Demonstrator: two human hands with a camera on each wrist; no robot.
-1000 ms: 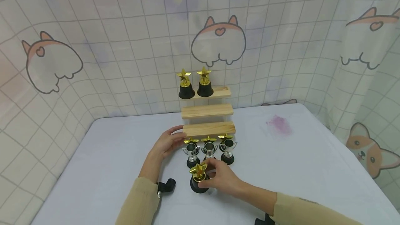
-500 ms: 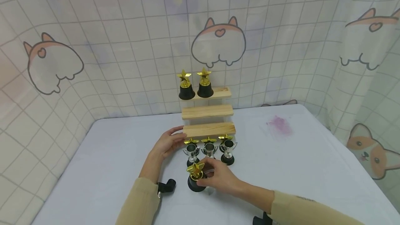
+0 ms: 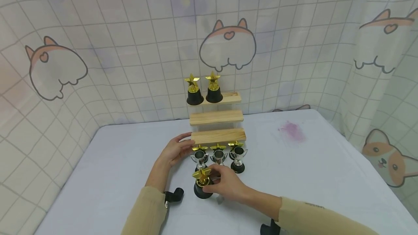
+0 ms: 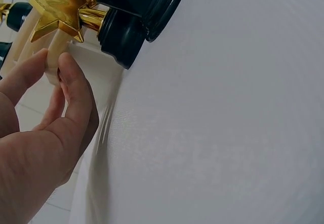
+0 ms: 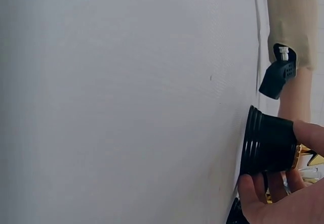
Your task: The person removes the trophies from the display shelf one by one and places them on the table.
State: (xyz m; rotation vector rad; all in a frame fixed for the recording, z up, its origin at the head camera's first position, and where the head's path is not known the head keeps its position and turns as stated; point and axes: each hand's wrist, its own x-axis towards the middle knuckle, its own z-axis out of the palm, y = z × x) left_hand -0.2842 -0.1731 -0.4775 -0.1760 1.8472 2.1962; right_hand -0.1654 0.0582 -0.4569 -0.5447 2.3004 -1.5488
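My right hand (image 3: 228,183) grips a gold star trophy (image 3: 201,177) by its black base, in front of the silver cups. In the right wrist view, thumb and fingers clasp that base (image 5: 271,142) close to the white cloth; I cannot tell whether it touches. My left hand (image 3: 174,151) pinches the left end of the lowest wooden shelf board (image 3: 218,136) between thumb and fingers, as the left wrist view shows. Three silver cups (image 3: 238,154) stand before the shelf, the nearer ones partly covered by the right hand and trophy. Behind them are three star trophies (image 3: 235,145), mostly hidden.
Two more star trophies (image 3: 213,89) stand on the top wooden board (image 3: 232,98), towards its left. The middle board (image 3: 216,117) bears nothing. White cloth (image 3: 294,177) covers the table, with a pink stain (image 3: 292,131) at right. A patterned curtain (image 3: 147,64) hangs behind.
My right hand has shifted the star trophy slightly left and a little towards the shelf. My left hand has stayed on the lowest board.
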